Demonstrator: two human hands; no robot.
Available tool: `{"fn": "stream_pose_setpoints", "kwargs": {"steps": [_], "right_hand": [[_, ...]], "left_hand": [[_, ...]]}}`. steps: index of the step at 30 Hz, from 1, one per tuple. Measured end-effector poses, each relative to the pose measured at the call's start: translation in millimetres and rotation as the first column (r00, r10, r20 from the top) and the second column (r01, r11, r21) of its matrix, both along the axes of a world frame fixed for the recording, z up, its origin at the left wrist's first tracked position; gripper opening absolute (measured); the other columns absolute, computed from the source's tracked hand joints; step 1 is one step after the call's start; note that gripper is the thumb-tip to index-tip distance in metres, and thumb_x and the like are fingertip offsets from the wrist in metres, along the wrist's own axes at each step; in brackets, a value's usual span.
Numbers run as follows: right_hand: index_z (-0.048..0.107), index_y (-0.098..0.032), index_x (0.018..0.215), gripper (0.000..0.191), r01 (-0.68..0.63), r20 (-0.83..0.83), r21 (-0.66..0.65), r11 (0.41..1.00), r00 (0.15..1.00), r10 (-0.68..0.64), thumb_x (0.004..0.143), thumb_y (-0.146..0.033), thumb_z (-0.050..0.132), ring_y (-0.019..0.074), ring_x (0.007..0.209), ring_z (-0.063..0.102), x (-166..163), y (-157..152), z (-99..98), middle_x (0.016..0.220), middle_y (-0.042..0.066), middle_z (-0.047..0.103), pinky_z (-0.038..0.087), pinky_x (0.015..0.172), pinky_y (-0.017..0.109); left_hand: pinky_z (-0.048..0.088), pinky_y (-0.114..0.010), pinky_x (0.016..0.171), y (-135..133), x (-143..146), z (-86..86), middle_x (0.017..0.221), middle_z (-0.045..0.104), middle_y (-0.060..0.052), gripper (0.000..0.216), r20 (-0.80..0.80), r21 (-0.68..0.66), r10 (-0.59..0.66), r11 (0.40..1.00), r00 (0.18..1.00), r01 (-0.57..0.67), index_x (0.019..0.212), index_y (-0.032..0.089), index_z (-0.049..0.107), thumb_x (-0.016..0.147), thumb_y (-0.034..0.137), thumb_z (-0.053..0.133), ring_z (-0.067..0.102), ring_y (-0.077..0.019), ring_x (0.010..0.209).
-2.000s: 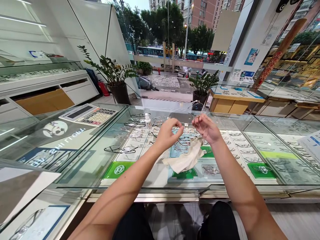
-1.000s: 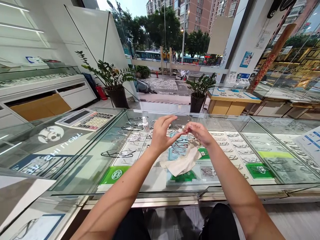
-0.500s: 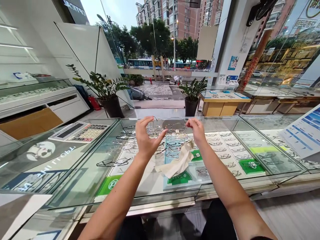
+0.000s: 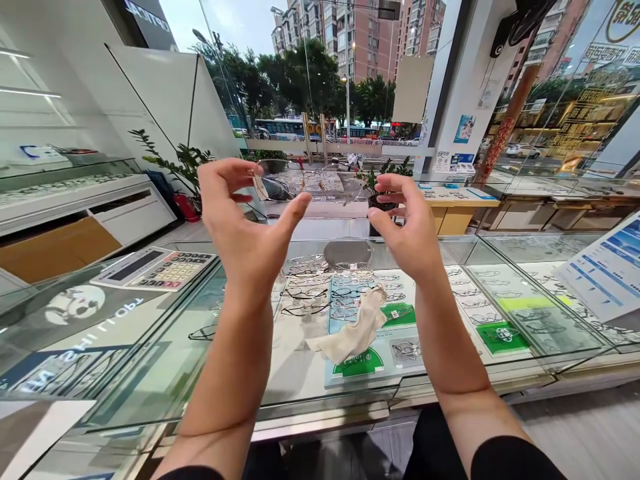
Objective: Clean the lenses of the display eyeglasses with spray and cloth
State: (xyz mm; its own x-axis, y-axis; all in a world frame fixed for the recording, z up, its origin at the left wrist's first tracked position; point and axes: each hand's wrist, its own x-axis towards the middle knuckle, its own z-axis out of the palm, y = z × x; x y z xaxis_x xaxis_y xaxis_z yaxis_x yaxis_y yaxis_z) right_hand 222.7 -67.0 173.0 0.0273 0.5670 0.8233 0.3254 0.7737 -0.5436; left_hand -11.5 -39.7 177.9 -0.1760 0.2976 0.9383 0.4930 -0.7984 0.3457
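Observation:
A thin-rimmed pair of eyeglasses [image 4: 313, 179] hangs in the air above the counter, between my hands. My left hand [image 4: 245, 223] has its fingers curled on the left side of the eyeglasses, thumb spread away to the right. My right hand [image 4: 407, 223] curls round the right side, thumb below the fingers; its exact contact is hard to make out. Below them, a crumpled cream cloth [image 4: 353, 328] lies on the glass counter [image 4: 295, 380]. Several eyeglass frames [image 4: 305, 293] are laid in rows behind it, next to a dark oval mat or mirror [image 4: 347, 252].
A large calculator [image 4: 155, 268] lies on the counter at left. Green cards [image 4: 503, 337] and more frames show in the display at right. A printed sheet [image 4: 607, 267] juts in from the right edge. Potted plants [image 4: 383, 193] stand beyond the counter, before the glass front.
Both hands have risen from low over the counter and come nearer, lifting the eyeglasses with them. My left hand has shifted left and my right hand slightly right. The cloth stays put.

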Motion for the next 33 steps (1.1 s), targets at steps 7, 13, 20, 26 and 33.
{"fn": "stream_pose_setpoints", "kwargs": {"steps": [7, 13, 20, 26, 33], "right_hand": [[0.064, -0.031, 0.132, 0.038, 0.13, 0.06, 0.041, 0.991, 0.989, -0.132, 0.094, -0.037, 0.07, 0.0287, 0.119, 0.067, -14, -36, -2.8, 0.132, 0.007, 0.07, 0.059, 0.099, 0.05], [0.07, -0.029, 0.125, 0.028, 0.201, 0.011, 0.07, 0.977, 0.979, -0.202, 0.099, -0.038, 0.066, 0.0256, 0.109, 0.071, -14, -36, -0.2, 0.121, 0.008, 0.075, 0.061, 0.094, 0.046], [0.076, -0.026, 0.107, 0.023, 0.32, -0.057, 0.107, 0.941, 0.947, -0.316, 0.101, -0.045, 0.065, 0.0207, 0.093, 0.072, -10, -29, 1.5, 0.101, 0.005, 0.077, 0.061, 0.085, 0.04], [0.076, -0.026, 0.096, 0.023, 0.314, -0.101, 0.106, 0.944, 0.947, -0.304, 0.099, -0.047, 0.068, 0.02, 0.084, 0.07, -9, -27, 2.4, 0.088, 0.003, 0.075, 0.061, 0.081, 0.039], [0.075, -0.026, 0.091, 0.028, 0.319, -0.115, 0.101, 0.942, 0.945, -0.307, 0.1, -0.051, 0.066, 0.0198, 0.079, 0.071, -8, -25, 2.4, 0.084, 0.003, 0.074, 0.06, 0.075, 0.038]], "left_hand": [[0.054, -0.055, 0.093, -12, 1, 0.8, 0.119, 0.068, -0.006, 0.057, 0.048, 0.005, -0.058, 0.998, 0.997, 0.058, 0.117, 0.035, 0.065, 0.072, 0.054, 0.093, 0.066, -0.0355, 0.112], [0.057, -0.053, 0.096, -11, 4, -5.7, 0.122, 0.067, -0.004, 0.059, 0.072, -0.003, -0.172, 0.985, 0.982, 0.172, 0.118, 0.033, 0.066, 0.072, 0.059, 0.092, 0.063, -0.0356, 0.123], [0.06, -0.052, 0.098, -4, 10, -13.6, 0.126, 0.066, -0.005, 0.067, 0.113, 0.008, -0.372, 0.928, 0.921, 0.374, 0.119, 0.03, 0.066, 0.068, 0.063, 0.093, 0.058, -0.0379, 0.135], [0.06, -0.052, 0.1, -8, 14, -14.9, 0.13, 0.065, -0.005, 0.065, 0.126, 0.037, -0.387, 0.922, 0.914, 0.385, 0.121, 0.028, 0.066, 0.071, 0.059, 0.093, 0.055, -0.0389, 0.139], [0.057, -0.052, 0.103, -10, 18, -14.9, 0.126, 0.066, -0.006, 0.061, 0.105, 0.077, -0.254, 0.966, 0.961, 0.247, 0.121, 0.028, 0.068, 0.071, 0.051, 0.095, 0.059, -0.037, 0.13]]}}
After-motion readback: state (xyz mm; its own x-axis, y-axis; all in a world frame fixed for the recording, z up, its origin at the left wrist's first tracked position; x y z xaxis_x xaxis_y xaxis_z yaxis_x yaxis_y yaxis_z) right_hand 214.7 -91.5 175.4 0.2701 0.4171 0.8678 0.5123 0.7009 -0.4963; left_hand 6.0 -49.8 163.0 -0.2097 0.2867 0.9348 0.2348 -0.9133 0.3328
